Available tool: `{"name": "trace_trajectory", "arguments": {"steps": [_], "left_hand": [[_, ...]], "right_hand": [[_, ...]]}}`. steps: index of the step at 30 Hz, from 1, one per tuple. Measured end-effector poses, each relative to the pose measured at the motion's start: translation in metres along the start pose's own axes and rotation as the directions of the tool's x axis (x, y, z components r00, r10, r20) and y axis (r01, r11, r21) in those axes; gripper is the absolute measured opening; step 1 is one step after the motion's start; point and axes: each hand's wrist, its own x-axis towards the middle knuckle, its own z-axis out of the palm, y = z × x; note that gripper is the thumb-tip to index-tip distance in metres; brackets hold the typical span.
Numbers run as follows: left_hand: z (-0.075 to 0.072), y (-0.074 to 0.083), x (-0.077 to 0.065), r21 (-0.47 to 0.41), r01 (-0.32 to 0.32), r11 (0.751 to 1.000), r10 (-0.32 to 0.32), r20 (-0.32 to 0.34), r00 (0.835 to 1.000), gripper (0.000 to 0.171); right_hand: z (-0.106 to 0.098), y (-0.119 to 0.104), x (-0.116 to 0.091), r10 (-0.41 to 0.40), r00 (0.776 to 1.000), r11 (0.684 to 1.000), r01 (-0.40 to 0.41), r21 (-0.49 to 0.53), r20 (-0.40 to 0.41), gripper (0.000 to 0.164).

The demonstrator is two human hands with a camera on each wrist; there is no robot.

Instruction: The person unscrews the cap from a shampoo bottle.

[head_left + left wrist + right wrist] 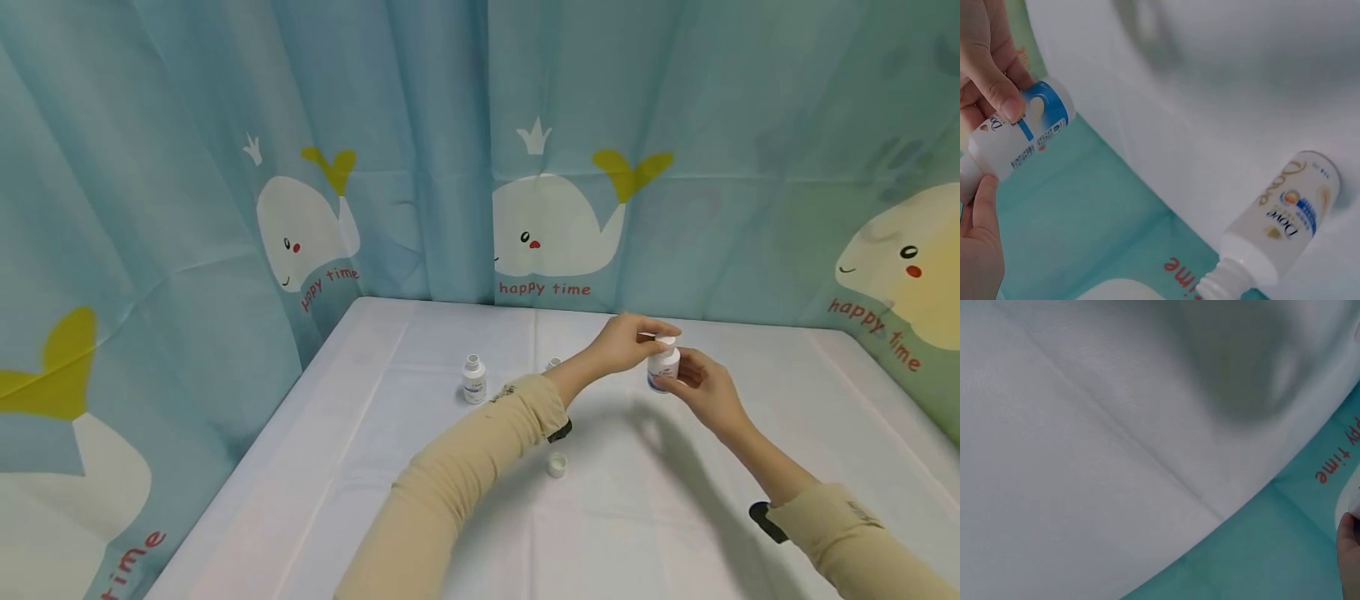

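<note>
My right hand (pixel 708 392) grips the body of a small white Dove bottle (pixel 663 367) held up over the far right part of the table. The fingers and thumb of my left hand (pixel 626 340) pinch its white cap (pixel 665 340) from above. In the left wrist view the held bottle (pixel 1025 128) is tilted, its blue label partly under the right thumb, with my left hand (pixel 982 244) at the cap end. Only a bit of a hand shows at the edge of the right wrist view.
An uncapped white bottle (pixel 474 382) stands left on the white-covered table (pixel 390 467). Another uncapped bottle (pixel 1279 225) is mostly hidden behind my left forearm in the head view. A loose white cap (pixel 557 465) lies nearer. Blue whale-print curtains (pixel 435 150) hang around the table.
</note>
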Motion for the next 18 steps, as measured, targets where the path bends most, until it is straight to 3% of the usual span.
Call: {"name": "trace_trajectory", "arguments": {"steps": [18], "left_hand": [[-0.033,0.018,-0.018,-0.127,0.012,0.992,-0.012,0.001,1.000,0.031]], "right_hand": [[-0.004,-0.037,0.005,0.011,1.000,0.997,-0.011,0.076,0.005,0.039]]}}
